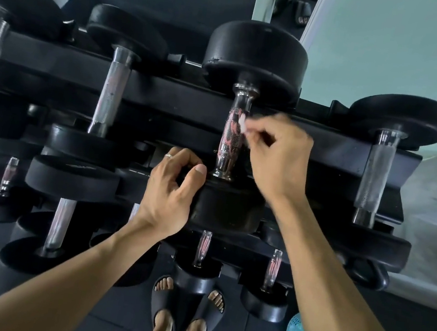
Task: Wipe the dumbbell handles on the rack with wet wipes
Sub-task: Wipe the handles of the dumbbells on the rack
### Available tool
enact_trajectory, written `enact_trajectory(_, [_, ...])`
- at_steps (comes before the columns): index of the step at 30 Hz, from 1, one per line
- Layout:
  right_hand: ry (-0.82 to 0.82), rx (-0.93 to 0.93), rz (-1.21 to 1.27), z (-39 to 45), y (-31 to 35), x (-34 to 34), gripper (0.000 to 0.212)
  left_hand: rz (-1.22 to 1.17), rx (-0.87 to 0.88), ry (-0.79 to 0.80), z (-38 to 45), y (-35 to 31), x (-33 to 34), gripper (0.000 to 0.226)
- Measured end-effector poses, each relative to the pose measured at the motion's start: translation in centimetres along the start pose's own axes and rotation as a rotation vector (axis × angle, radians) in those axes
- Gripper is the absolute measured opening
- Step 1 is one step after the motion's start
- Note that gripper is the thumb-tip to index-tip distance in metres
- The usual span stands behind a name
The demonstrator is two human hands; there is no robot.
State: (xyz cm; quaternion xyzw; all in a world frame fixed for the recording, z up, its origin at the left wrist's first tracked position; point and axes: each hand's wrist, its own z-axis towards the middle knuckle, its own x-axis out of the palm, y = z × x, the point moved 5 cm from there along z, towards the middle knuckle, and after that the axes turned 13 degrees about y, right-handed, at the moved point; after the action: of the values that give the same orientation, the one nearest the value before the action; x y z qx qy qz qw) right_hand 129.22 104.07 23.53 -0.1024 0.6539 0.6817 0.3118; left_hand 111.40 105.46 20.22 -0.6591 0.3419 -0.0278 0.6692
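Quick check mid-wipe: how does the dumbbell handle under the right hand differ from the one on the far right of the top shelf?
The chrome knurled handle in the middle has the right hand pinching a small white wet wipe against it; the dull grey knurled handle on the far right is untouched. The middle one looks shiny, with pinkish reflections; the far-right one looks matte and pale. Both sit between black round weight heads on the black rack.

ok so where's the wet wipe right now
In the head view, the wet wipe is right of centre, pinched in the right hand against the right side of the middle dumbbell handle on the top rack.
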Motion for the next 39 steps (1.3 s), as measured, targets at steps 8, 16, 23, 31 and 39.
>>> enact_trajectory(8, [-0.159, 0.029, 0.045, 2.8, 0.1, -0.7, 0.014, 0.016, 0.009, -0.007, 0.1, 0.1, 0.0, 0.041])
enact_trajectory(16, [0.076, 0.088, 0.079, -0.1, 0.1, -0.7, 0.014, 0.016, 0.008, -0.010, 0.2, -0.1, 0.0, 0.038])
enact_trajectory(23, [0.161, 0.128, 0.159, -0.7, -0.2, -0.5, 0.002, 0.020, 0.005, 0.000, 0.2, 0.2, 0.0, 0.037])
enact_trajectory(31, [0.048, 0.093, 0.128, 0.0, 0.1, -0.6, 0.004, 0.010, 0.004, 0.004, 0.2, 0.0, 0.2, 0.031])
enact_trajectory(39, [0.251, 0.217, 0.178, -0.4, -0.7, -0.4, 0.014, 0.011, 0.014, 0.000, 0.1, -0.1, 0.1, 0.027])
